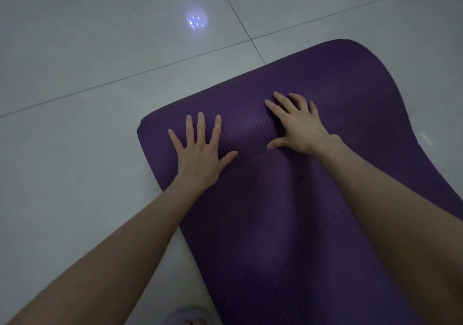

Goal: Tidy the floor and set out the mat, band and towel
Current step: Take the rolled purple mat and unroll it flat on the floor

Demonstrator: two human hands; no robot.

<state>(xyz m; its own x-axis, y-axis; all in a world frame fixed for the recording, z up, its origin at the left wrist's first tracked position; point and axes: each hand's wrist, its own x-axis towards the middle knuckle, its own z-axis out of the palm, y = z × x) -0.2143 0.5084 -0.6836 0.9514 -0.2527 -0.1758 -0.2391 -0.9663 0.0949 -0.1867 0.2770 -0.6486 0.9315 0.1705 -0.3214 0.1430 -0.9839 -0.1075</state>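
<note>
Purple ribbed mat [275,224] on the grey tiled floor [75,149], partly rolled. On the roll, left hand [200,149] and right hand [298,127], a little apart, both flat with fingers straight and spread, pressing down, gripping nothing. Beside the mat at the bottom edge, part of a lilac slipper [183,316]. Farther off on the tiles, 1 round light reflection [196,20].

no text, label, brand, number or sign is legible in the head view, neither on the purple mat [275,224] nor on the tiled floor [75,61].
</note>
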